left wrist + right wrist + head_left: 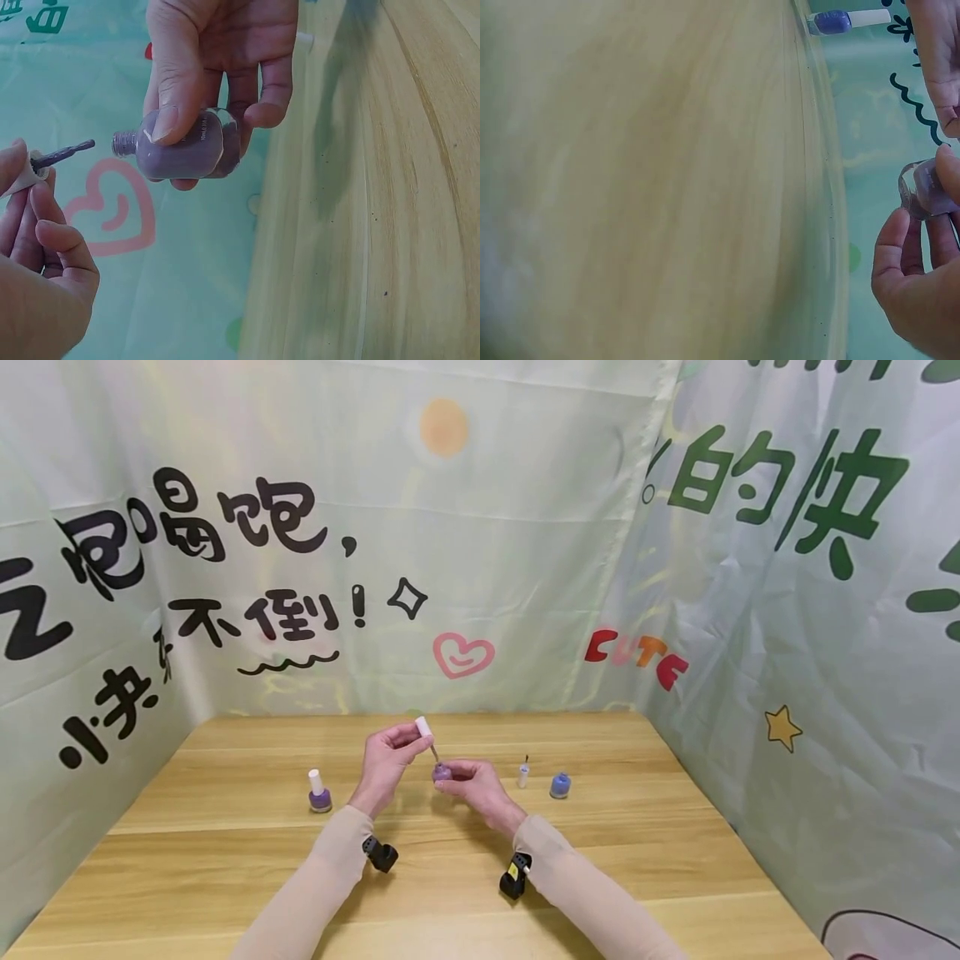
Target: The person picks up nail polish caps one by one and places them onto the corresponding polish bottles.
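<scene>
My left hand (386, 762) pinches a white nail polish cap (423, 727), its polish-coated brush (66, 154) pointing toward an uncapped bottle. That nail polish bottle (184, 146), a greyish purple one, is held between the thumb and fingers of my right hand (480, 789). In the left wrist view the brush tip is out of the bottle, a short gap from its threaded neck (124, 143). Both hands are raised over the middle of the wooden table. The right wrist view shows the bottle's base, while its neck is out of frame.
A capped purple nail polish bottle (319, 793) stands left of my hands on the table (450, 893). To the right stand a white cap with its brush upward (523, 774) and an open blue nail polish bottle (560, 786). Printed cloth (525, 568) hangs around the table.
</scene>
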`<state>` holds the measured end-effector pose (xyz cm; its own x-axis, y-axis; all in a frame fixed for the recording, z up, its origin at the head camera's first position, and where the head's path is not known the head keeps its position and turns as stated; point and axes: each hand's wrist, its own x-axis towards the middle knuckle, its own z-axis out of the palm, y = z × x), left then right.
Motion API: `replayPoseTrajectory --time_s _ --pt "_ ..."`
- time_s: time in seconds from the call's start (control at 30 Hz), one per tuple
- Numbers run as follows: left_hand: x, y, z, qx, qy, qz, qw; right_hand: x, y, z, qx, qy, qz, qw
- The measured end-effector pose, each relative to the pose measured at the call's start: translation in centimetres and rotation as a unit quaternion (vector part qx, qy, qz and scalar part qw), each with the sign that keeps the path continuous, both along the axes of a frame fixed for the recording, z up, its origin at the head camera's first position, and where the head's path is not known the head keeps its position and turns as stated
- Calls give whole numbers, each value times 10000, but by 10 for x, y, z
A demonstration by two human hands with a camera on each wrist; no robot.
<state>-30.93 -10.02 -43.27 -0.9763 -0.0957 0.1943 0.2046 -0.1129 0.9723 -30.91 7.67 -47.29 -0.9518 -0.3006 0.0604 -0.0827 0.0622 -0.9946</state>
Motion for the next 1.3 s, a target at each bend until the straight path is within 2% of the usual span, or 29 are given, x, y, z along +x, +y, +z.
replayPoseTrajectory --time_s 0.33,0.63,1.3 --pt "0 1 -3 -214 -32 -88 9997 0 -2 -2 -17 45 78 10000" --pt "-1 2 -6 -201 -124 4 9997 1 -4 -3 -74 -106 70 9999" --pt "2 4 -9 -584 96 -46 9982 2 -4 -3 -134 -231 7 9996"
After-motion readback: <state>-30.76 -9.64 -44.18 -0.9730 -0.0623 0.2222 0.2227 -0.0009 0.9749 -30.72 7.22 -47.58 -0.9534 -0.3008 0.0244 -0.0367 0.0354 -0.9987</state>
